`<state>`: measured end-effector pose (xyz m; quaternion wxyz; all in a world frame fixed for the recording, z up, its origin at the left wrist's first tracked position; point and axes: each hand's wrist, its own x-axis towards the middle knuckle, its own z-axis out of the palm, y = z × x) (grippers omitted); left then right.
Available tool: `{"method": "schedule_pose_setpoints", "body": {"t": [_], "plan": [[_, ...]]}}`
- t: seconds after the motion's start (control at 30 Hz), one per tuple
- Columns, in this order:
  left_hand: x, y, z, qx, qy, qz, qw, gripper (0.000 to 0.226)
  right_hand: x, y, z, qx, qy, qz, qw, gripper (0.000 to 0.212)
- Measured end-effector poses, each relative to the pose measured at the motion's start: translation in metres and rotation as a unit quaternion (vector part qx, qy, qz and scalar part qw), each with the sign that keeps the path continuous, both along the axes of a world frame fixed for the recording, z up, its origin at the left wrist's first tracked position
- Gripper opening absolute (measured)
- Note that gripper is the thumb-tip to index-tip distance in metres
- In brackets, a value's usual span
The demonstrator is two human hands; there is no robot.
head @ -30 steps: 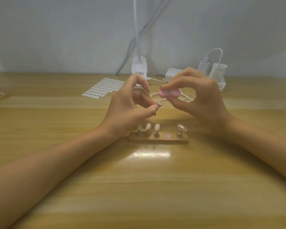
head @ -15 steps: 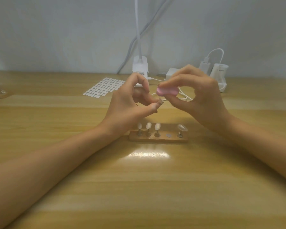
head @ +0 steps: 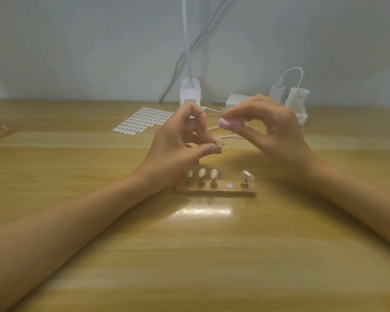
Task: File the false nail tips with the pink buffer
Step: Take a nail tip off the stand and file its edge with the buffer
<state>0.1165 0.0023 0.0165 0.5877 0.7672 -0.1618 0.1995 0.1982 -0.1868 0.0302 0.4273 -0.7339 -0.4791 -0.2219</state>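
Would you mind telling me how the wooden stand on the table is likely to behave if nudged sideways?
The wooden stand is low, long and flat on the table, so it would probably slide rather than tip. The nail tips perched on thin pegs look light and may wobble or pop off.

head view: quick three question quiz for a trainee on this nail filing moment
1. True or false: the left hand holds the pink buffer.
2. How many mounted tips stand on pegs on the wooden stand? A two, B four, C six.
3. Fill the gap: the loose nail tip is pinched by the ___ hand.

Key: 1 false, the right hand holds it; 2 B; 3 left.
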Motion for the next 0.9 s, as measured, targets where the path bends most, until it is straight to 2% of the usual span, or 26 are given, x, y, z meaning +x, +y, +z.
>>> {"method": "schedule_pose_setpoints", "body": {"t": [0.07, 0.13, 0.2, 0.3, 0.37, 0.43, 0.57, 0.63, 0.73, 0.83, 0.9], "plan": [[0.000, -0.001, 0.000, -0.011, -0.006, -0.003, 1.000, 0.039, -0.005, 0.002, 0.002, 0.021, -0.004, 0.042, 0.999, 0.012], [0.001, -0.001, 0.000, -0.019, -0.006, -0.002, 1.000, 0.037, -0.010, 0.007, -0.002, -0.026, -0.044, 0.087, 0.995, 0.013], [0.002, -0.001, 0.000, -0.013, -0.001, 0.002, 1.000, 0.037, -0.006, 0.007, -0.003, -0.054, -0.060, 0.056, 0.995, 0.012], [0.001, 0.001, -0.001, -0.021, 0.001, -0.003, 1.000, 0.039, -0.002, 0.003, 0.003, -0.018, -0.030, -0.001, 0.999, 0.009], [0.002, 0.001, 0.000, -0.026, -0.002, -0.008, 1.000, 0.038, -0.009, 0.006, 0.001, -0.021, -0.041, 0.038, 0.998, 0.008], [0.003, 0.001, 0.000, -0.030, 0.006, -0.001, 1.000, 0.040, -0.013, 0.009, -0.004, -0.064, -0.066, 0.081, 0.992, 0.009], [0.004, 0.004, -0.001, -0.037, 0.021, 0.006, 0.999, 0.044, -0.005, 0.003, 0.001, -0.055, -0.059, 0.025, 0.996, 0.007], [0.003, 0.003, -0.001, -0.032, 0.019, -0.006, 0.999, 0.044, -0.008, 0.002, 0.001, -0.037, -0.065, 0.033, 0.997, 0.007], [0.003, 0.003, -0.002, -0.032, 0.014, -0.007, 0.999, 0.040, -0.010, 0.006, -0.004, -0.077, -0.092, 0.076, 0.990, 0.009], [0.003, 0.004, -0.003, -0.039, 0.013, -0.009, 0.999, 0.044, -0.004, 0.002, 0.001, -0.055, -0.060, 0.017, 0.996, 0.007], [0.003, 0.004, -0.003, -0.033, 0.005, -0.007, 0.999, 0.044, -0.009, 0.003, 0.001, -0.037, -0.062, 0.033, 0.997, 0.007]]}}
